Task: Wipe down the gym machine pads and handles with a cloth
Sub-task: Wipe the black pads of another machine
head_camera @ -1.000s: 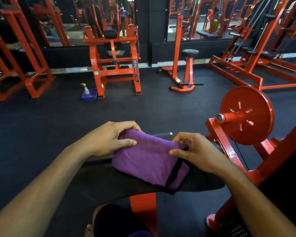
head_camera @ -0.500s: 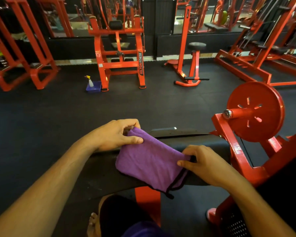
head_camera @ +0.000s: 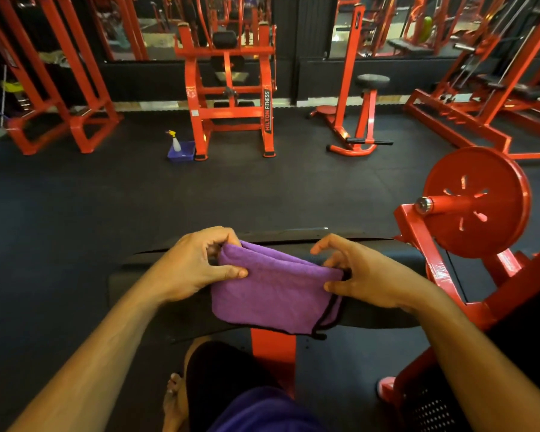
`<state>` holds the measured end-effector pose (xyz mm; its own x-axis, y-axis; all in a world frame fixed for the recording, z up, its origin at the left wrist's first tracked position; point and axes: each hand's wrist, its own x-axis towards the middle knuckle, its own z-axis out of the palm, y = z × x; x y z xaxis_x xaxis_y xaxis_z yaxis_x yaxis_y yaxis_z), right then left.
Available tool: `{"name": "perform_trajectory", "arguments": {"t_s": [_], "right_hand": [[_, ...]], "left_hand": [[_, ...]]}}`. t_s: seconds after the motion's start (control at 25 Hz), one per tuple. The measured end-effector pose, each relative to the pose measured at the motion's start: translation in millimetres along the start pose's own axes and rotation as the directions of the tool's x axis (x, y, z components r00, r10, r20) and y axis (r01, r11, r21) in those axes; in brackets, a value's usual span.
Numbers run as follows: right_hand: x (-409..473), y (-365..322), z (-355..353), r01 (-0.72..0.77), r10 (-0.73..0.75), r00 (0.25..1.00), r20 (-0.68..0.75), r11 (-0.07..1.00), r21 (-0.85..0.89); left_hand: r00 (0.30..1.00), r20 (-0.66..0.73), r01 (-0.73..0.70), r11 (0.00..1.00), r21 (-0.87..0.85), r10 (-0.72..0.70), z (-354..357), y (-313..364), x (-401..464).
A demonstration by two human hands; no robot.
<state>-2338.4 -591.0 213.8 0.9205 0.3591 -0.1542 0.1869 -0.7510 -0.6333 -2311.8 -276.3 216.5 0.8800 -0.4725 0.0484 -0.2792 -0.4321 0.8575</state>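
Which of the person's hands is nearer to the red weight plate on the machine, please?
The right hand is nearer: it pinches the purple cloth's right edge, just left of and below the red weight plate. The left hand grips the cloth's far left corner, farther away.

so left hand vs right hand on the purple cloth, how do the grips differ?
The left hand curls round the purple cloth's far left corner, thumb pressed flat on top; the right hand takes the right edge, thumb at the black trim. The left hand's fingers are tucked under the fold; the right hand's index finger points free above the cloth. Both hold the cloth on the black pad.
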Motion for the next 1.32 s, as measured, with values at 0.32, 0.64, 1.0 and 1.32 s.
{"name": "perform_trajectory", "arguments": {"t_s": [0.32,0.64,1.0,1.32], "right_hand": [[-21.7,-15.5,-11.6,0.008,0.113,0.973,-0.203,0.855,0.518],[-76.8,19.8,8.1,0.294,0.671,0.608,-0.424,0.306,0.905],[-9.7,62.0,116.2,-0.132,-0.228,0.689,-0.688,0.894,-0.428],[53.8,-6.6,135.8,-0.027,-0.353,0.675,-0.649,0.866,-0.499]], "left_hand": [[0.993,-0.108,-0.055,0.995,-0.088,0.046,36.7,-13.2,9.8],[0.811,-0.327,-0.06,0.625,0.778,0.486,78.8,-73.6,-15.2],[0.868,-0.353,0.193,0.418,0.888,0.35,60.3,-106.1,-29.5],[0.847,-0.368,0.193,0.422,0.886,0.385,61.9,-115.5,-28.3]]}}
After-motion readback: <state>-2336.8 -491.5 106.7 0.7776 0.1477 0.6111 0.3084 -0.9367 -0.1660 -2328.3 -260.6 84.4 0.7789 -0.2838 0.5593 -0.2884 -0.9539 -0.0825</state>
